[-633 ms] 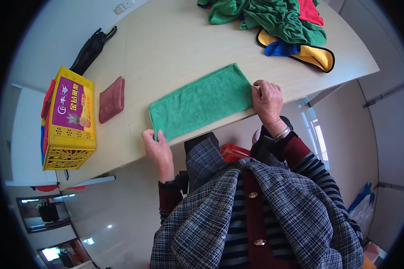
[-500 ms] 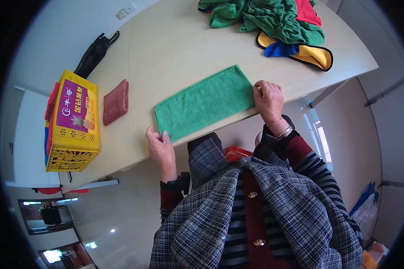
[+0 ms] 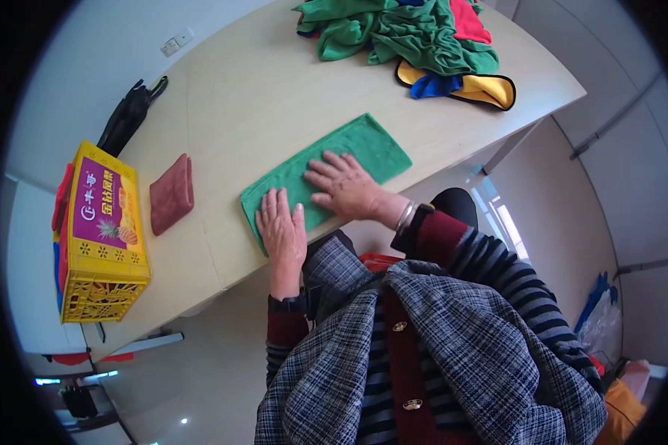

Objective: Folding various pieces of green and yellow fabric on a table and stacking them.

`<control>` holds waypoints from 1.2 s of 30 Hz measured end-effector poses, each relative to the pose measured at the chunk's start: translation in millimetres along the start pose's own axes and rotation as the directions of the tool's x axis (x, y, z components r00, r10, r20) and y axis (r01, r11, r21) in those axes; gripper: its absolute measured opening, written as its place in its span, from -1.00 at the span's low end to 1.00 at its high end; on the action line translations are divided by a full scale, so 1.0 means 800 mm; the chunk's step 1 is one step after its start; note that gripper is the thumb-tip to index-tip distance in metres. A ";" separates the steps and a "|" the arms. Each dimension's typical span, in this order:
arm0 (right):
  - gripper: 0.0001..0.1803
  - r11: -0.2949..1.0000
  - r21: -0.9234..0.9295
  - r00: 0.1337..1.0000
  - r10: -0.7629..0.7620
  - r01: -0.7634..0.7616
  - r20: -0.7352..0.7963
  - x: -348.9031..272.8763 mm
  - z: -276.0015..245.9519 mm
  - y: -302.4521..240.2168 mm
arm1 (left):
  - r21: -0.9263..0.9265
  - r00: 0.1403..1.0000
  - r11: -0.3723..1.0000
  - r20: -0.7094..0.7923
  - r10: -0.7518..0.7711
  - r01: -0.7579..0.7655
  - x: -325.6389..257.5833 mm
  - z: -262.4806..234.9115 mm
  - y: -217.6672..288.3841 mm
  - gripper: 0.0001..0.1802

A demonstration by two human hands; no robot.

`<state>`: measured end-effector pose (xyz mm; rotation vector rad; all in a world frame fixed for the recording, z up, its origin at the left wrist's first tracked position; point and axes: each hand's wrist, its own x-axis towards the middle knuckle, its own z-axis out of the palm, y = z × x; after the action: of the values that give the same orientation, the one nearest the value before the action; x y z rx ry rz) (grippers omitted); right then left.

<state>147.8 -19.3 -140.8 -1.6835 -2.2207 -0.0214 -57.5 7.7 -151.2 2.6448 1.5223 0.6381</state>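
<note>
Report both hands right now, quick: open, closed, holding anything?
Left hand: open, laid flat on the green cloth, gripping nothing.
Right hand: open, fingers spread over the same cloth, gripping nothing.

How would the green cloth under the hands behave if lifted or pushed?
The green cloth would probably droop, being soft-looking fabric. It's likely light, lying thin on the table. Pushed, its flat shape suggests it may slide or wrinkle, not roll.
</note>
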 end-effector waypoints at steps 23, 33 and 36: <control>-0.32 0.975 -0.124 0.982 0.186 -0.186 -0.011 -0.001 -0.017 0.053 | 0.059 0.996 0.998 0.086 0.021 -0.026 0.024 -0.014 -0.031 -0.31; -0.30 0.955 -0.110 0.961 0.270 -0.276 -0.067 -0.011 -0.022 0.076 | 0.124 0.983 0.982 0.099 -0.153 0.141 0.028 -0.008 -0.044 -0.30; -0.30 0.950 -0.132 0.959 0.277 -0.283 -0.065 -0.008 -0.023 0.073 | 0.199 0.983 0.972 0.110 -0.150 0.126 0.027 -0.010 -0.040 -0.32</control>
<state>208.6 -12.1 -136.7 -2.0391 -1.9678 -0.1458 -77.3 40.9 -144.1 2.6203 1.7935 0.3266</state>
